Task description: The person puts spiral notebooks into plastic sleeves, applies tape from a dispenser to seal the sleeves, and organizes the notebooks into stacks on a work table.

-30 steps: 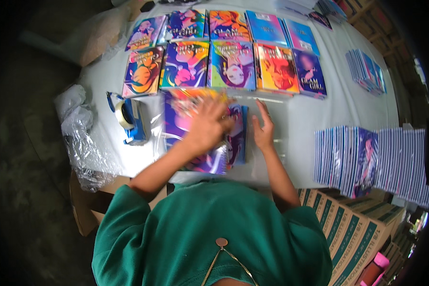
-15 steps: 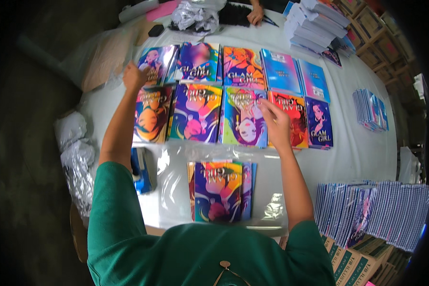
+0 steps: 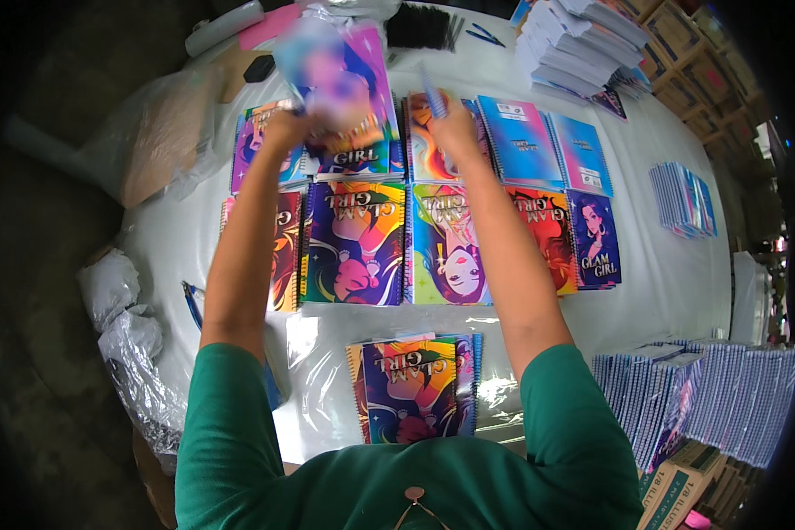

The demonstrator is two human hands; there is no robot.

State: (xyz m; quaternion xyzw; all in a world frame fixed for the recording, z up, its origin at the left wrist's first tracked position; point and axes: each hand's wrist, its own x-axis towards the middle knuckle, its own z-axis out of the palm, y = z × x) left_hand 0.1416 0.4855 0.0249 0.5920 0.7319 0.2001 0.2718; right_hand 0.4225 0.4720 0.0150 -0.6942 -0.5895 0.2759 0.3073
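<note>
Two rows of colourful spiral notebooks lie on the table; the front row holds a purple and orange one (image 3: 353, 243) and a green and pink one (image 3: 446, 256). My left hand (image 3: 284, 132) is closed on the lower left edge of a raised purple notebook (image 3: 371, 75), blurred by motion, above the back row. Over the orange notebook (image 3: 420, 146), my right hand (image 3: 458, 131) grips a spiral notebook seen edge-on (image 3: 434, 95), its pale blue binding pointing up; the fingers are partly hidden. Nearer me, a small fanned stack of notebooks (image 3: 411, 393) rests between my forearms.
Blue-backed notebooks (image 3: 518, 137) are at the back right. Tall paper stacks (image 3: 570, 49) stand beyond them, next to blue-handled nippers (image 3: 486, 35). Rows of bound notebooks (image 3: 733, 402) fill the right edge. Crumpled plastic (image 3: 132, 344) hangs at the left, and cardboard in clear film (image 3: 172, 132) lies behind.
My left hand has moved right and lifted the purple notebook. My right hand has moved from the front row to the back row and now holds a notebook. The other person's hand has left the view.
</note>
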